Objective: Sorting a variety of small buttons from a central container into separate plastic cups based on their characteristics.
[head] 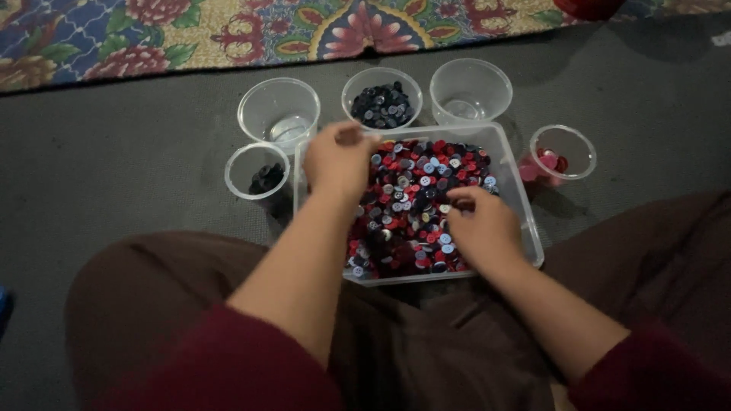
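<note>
A clear square tub [509, 160] full of mixed red, blue, white and dark buttons [417, 190] sits on the floor in front of my lap. My left hand [339, 158] hovers over the tub's far left corner, fingers pinched together near the rim; whether a button is in them is too small to tell. My right hand [481, 224] rests on the buttons at the right side, fingers curled down into the pile.
Clear cups ring the tub: an empty one [279, 106] at far left, one with dark buttons [381, 97] in the middle, an empty one [470, 90] at far right, a small cup of dark buttons [257, 170] at left, a cup of red buttons [562, 154] at right. A patterned rug [228, 30] lies beyond.
</note>
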